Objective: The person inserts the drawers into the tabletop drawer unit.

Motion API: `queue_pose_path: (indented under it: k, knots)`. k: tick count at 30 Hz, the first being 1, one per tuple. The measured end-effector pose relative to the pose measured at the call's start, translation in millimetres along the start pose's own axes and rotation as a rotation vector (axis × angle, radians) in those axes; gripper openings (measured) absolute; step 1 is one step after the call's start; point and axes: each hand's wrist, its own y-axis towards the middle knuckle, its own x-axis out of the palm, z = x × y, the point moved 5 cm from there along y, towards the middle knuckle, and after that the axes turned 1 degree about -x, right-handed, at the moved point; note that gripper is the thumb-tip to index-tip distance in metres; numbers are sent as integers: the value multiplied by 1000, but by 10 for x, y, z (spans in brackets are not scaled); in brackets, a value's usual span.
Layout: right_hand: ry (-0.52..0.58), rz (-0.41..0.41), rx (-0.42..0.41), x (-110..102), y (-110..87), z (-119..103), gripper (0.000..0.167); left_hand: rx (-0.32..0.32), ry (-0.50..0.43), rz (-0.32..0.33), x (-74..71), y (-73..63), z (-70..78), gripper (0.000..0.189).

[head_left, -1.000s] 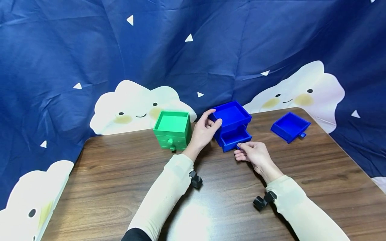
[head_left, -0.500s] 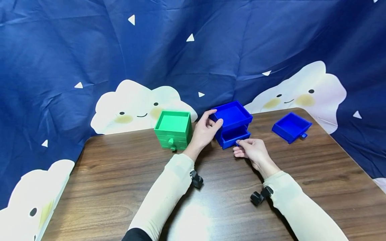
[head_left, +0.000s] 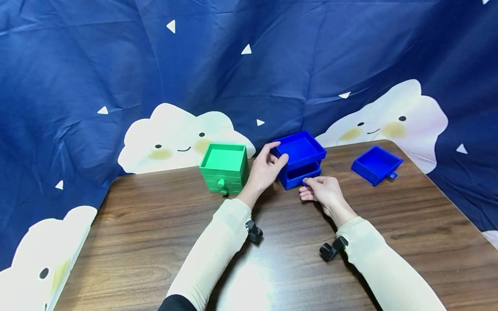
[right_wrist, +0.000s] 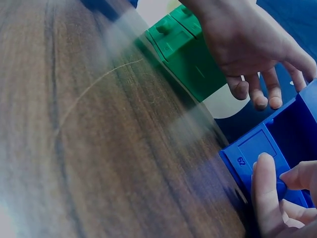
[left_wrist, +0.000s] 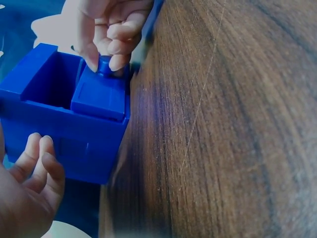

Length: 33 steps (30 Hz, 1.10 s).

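A small blue drawer cabinet (head_left: 299,149) stands near the table's back edge, tray-shaped on top. Its lower drawer (head_left: 302,173) is partly pulled out and looks empty; the space above it is a vacant slot. My right hand (head_left: 327,192) pinches the drawer's round knob (left_wrist: 104,65) between thumb and finger. At the cabinet's left side, my left hand (head_left: 266,168) grips the upper rim with thumb and index finger. The left hand's other fingers (left_wrist: 48,163) lie bent by the side wall; whether they all touch it I cannot tell.
A separate blue drawer (head_left: 376,164) with a knob lies to the right on the wooden table (head_left: 155,242). Left of the left hand stands a green drawer cabinet (head_left: 223,166), its drawers pushed in. A dark blue cloth (head_left: 218,56) with clouds hangs behind.
The right hand has pushed the lower blue drawer further into the cabinet, moving away from me and slightly left. The left hand keeps its place on the cabinet.
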Motion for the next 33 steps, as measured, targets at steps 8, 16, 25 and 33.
queue_pose_path:
  k: [8,16,25,33]
  knots:
    - [-1,-13,8,12,28,-20,27,-3,0,2,-1,-3,7,50]
    - [-19,-30,41,-7,43,-4,32,-6,-1,2,2,9,6,50]
    - [-23,-63,31,-28,-1,-2,45,-4,6,9,-4,7,18,50]
    - [-77,-74,-17,-76,-86,-32,48,-14,2,2,5,2,16,50]
